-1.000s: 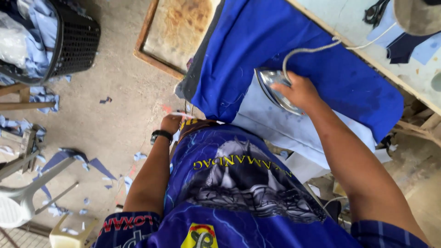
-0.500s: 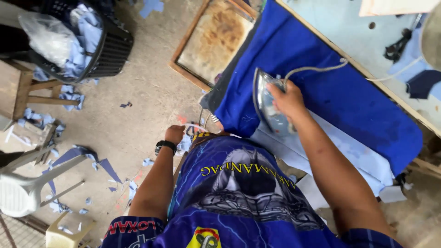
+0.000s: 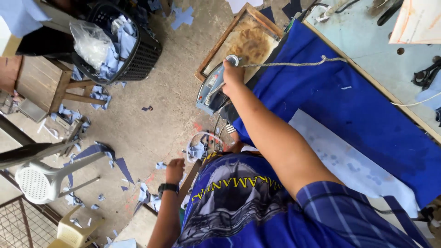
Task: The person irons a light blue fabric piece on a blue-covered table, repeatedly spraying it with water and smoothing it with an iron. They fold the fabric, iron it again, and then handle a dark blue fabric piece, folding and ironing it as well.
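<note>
Clear plastic bag [image 3: 90,42]: sitting bunched up on pale blue cloth pieces inside the black basket [image 3: 138,55], well away to the left of the right hand.
White sheet [image 3: 419,20]: lying flat with a red edge on the pale worktop [image 3: 367,41], far off to the right of the right hand; whatever is on it is too small to tell.
Right hand [image 3: 233,76]: gripping tight, fingers wrapped fully round the handle of the iron [image 3: 212,89], arm stretching out across the body.
Iron: hanging in that grip out past the left end of the blue cloth [image 3: 349,105], over the dark edge of the board, just in front of the rusty framed panel [image 3: 243,43] on the floor.
Cord [image 3: 294,64]: a grey braided line running from the right hand's far side, stretching rightward over the blue cloth.
Pale blue piece [image 3: 353,165]: lying flat on the blue cloth, beside the right forearm, well behind the iron.
Left hand [image 3: 175,170]: hanging low by the hip, fingers curling loosely inward, black watch [image 3: 167,187] on the wrist; I cannot tell whether it is holding anything.
Floor scraps [image 3: 115,160]: blue offcuts lying scattered just left of the left hand.
White plastic chair [image 3: 39,181]: standing farther out to the left of the left hand.
</note>
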